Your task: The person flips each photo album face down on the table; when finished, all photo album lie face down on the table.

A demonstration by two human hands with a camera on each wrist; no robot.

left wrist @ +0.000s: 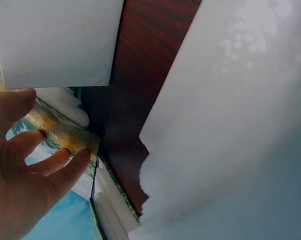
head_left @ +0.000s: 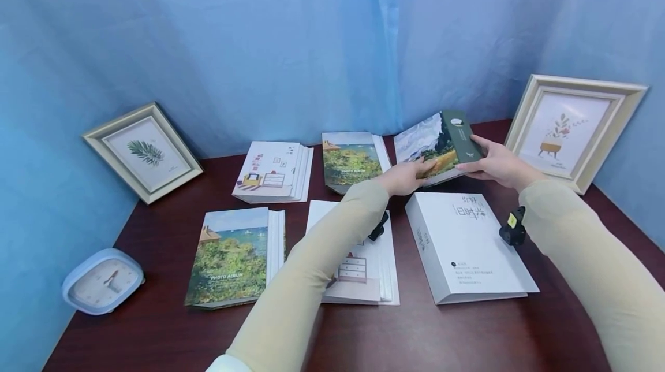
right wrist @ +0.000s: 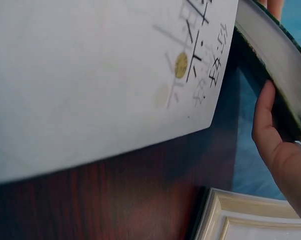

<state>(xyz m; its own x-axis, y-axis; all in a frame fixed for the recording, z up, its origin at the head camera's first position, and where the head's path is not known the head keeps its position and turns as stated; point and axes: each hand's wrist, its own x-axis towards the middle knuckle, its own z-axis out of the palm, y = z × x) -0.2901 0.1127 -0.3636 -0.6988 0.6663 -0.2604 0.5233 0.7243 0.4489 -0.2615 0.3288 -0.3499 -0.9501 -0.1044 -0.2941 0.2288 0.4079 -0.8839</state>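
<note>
A tilted green-spined book (head_left: 428, 135) is toward one o'clock on the counter (head_left: 374, 340). The person's right grip (head_left: 501, 165) pinches its spine side; the left grip (head_left: 402, 178) is spread, fingertips touching the painted cover. From the book, a photo album (head_left: 349, 157) lies at nine o'clock, a white binder (head_left: 470, 245) near six, a picture frame (head_left: 566, 129) at three.
</note>
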